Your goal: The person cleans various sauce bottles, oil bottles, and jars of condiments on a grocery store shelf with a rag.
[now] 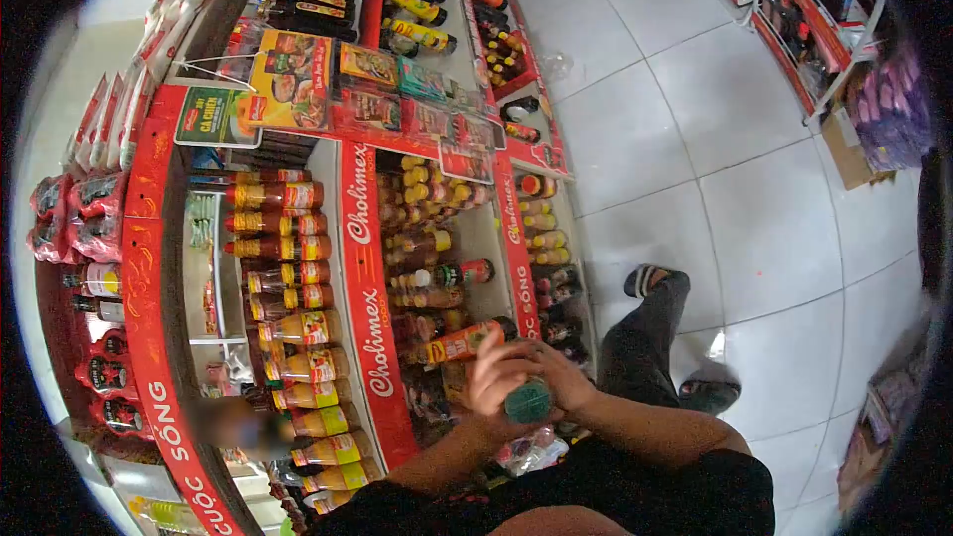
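Both my hands meet in front of my body, around an object whose round, dark green end (529, 402) faces me. It may be a bottle, but the rest of it is hidden by my fingers. My right hand (563, 374) is wrapped round its right side. On its other side is my left hand (492, 373), with slightly blurred fingers curling over it. Just beyond my left fingers lies a bottle with an orange-red label and dark cap (462, 342), by the shelf's bottles. A crumpled clear plastic wrap (534, 452) shows below my hands.
A red-trimmed shelf unit (372, 308) with rows of sauce bottles (303, 328) runs along my left. Seasoning packets (372, 89) hang from its front. White floor tiles (745, 159) lie to the right. A second rack (794, 20) and a cardboard box (847, 149) stand across the aisle.
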Available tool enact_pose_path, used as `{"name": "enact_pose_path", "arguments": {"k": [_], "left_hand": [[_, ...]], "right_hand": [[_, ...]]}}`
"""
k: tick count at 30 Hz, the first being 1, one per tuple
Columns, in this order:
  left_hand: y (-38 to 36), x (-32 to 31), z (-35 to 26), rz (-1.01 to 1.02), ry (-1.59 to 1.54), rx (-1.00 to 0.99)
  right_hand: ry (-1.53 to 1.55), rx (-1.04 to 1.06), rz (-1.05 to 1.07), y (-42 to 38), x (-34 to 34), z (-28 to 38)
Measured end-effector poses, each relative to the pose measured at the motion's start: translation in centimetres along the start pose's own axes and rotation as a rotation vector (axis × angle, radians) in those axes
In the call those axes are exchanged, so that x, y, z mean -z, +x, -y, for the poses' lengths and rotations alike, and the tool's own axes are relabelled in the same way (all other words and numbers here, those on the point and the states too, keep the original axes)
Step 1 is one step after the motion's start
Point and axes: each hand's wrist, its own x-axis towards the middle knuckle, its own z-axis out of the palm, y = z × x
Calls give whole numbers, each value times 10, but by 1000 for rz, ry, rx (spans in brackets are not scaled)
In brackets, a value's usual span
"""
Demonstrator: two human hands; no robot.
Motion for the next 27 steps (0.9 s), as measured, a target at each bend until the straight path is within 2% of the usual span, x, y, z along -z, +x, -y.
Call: {"name": "enact_pose_path", "arguments": {"k": [2, 4, 5, 7, 9, 10, 13, 14, 16, 19, 21, 23, 24, 26, 27], "left_hand": [[-9, -1, 19, 65, -48, 24], [-6, -1, 30, 186, -49, 47], [-12, 1, 35, 222, -95, 151], [-9, 2, 38, 279, -176, 366], [9, -18, 45, 120, -126, 91], [10, -19, 51, 181, -78, 113], [19, -28, 51, 146, -22, 352], [20, -34, 53, 79, -144, 386], [25, -43, 57, -61, -391, 445], [33, -27, 45, -52, -646, 842], [19, -19, 59, -206, -940, 1122], [17, -3, 55, -156, -904, 1253], [21, 16, 43, -36, -711, 1245], [32, 45, 30, 91, -530, 1170], [37, 57, 31, 102, -544, 1109]], "right_hand": [[-105, 133, 68, 13, 23, -20], [-178, 53, -62, 16, 24, -4], [-216, 13, -133, 17, 25, 6], [-325, 175, -224, 22, 33, 9], [-474, 303, -294, 29, 45, 7], [-412, 365, -294, 32, 48, 4], [-247, 539, -280, 33, 54, -9], [-402, 618, -278, 34, 56, -7], [-715, 775, -263, 34, 54, 4], [-882, 857, -130, 38, 45, 17], [-984, 900, -16, 42, 25, 44], [-1077, 920, 82, 50, 1, 68], [-1115, 920, 115, 54, -10, 76], [-1216, 943, 143, 64, -31, 89], [-1240, 964, 151, 69, -45, 99]]}}
